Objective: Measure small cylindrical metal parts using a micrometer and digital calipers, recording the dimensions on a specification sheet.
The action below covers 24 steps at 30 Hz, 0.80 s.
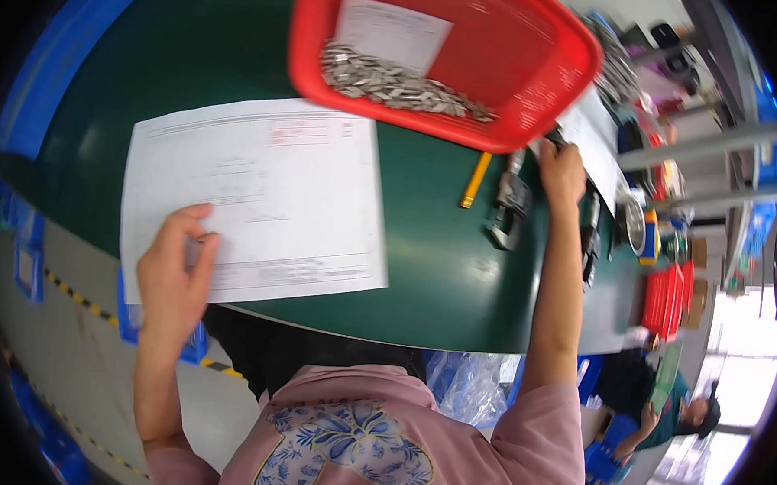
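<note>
My left hand (175, 268) is over the lower left of a printed sheet of paper (321, 188) on the green table. Its thumb and forefinger close around something small and dark, too small to name. Reaching out to the right, my right hand (565, 174) has its fingers curled at a dark object (555, 137) beside the red basket's corner; the fingers hide most of it. The red plastic basket (514, 135) holds many small grey metal pieces (395, 82) and a paper slip (393, 35). A micrometer-like tool (511, 204) lies just left of my right forearm.
A narrow yellow stick (476, 180) lies near the basket. Right of my forearm are a dark caliper-like tool (590, 238) and more papers (591, 134). Metal shelf rails (705, 145) and red bins (663, 298) stand farther right. Another person (672, 411) is at the lower right.
</note>
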### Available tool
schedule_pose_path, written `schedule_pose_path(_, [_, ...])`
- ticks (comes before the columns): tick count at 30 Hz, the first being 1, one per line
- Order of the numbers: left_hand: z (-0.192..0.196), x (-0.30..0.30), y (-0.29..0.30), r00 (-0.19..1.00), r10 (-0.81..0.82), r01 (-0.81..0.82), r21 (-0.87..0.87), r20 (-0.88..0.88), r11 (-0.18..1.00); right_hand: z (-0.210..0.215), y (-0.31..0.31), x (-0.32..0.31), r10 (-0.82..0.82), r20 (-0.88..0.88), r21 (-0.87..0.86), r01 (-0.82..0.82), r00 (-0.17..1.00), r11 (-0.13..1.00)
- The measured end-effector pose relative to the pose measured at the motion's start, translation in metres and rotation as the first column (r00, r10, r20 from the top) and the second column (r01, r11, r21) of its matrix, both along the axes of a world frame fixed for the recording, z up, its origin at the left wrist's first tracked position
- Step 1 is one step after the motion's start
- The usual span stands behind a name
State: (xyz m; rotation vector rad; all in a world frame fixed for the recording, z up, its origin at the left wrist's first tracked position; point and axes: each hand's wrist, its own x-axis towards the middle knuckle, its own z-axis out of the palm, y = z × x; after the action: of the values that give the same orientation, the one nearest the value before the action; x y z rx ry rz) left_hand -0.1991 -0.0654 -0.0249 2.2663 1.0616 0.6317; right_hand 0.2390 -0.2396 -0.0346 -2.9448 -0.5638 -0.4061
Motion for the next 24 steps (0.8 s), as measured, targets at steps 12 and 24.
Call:
schedule_pose_path(12, [0.004, -0.020, -0.029, 0.971, -0.202, 0.209, -0.045, 0.127, 0.977, 0.042, -0.015, -0.045, 0.289, 0.307, 0.008, -0.307, 0.907, 0.952])
schedule_pose_path(24, [0.008, 0.030, 0.078, 0.980, -0.060, 0.085, -0.130, 0.188, 0.988, 0.061, 0.042, -0.113, 0.993, -0.114, -0.482, -0.872, -0.037, -0.088])
